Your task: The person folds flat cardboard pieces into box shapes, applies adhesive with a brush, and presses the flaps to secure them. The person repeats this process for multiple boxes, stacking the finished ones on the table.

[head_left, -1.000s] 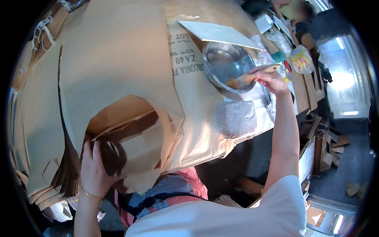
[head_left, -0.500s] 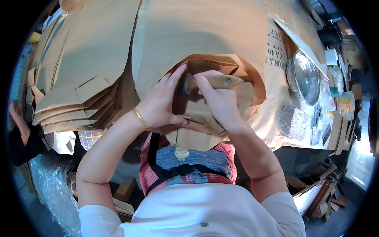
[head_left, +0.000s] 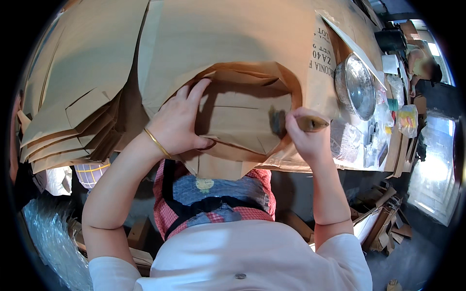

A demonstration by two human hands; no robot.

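Observation:
A large brown paper bag [head_left: 221, 41] lies on the table in front of me, its near end spread into a wide rounded mouth with folded flaps. Inside the left edge of that mouth is my left hand [head_left: 177, 126], fingers and thumb stretched apart against the paper. My right hand [head_left: 310, 143] grips a brush [head_left: 313, 124] with a wooden handle, at the right edge of the mouth. The dark bristles point left, over the inside of the opening, and look blurred. Whether they touch the paper I cannot tell.
A stack of folded paper bags [head_left: 82, 63] lies to the left. On the right stand a metal basin [head_left: 357, 87], a white sheet [head_left: 352, 48] and a clear plastic bag [head_left: 407, 120]. Cardboard scraps [head_left: 381, 220] are below right. Another person [head_left: 421, 63] is at the far right.
My right hand has moved the brush from the left side of the bag's mouth to its right edge. The left hand keeps its place on the bag; the view has shifted slightly.

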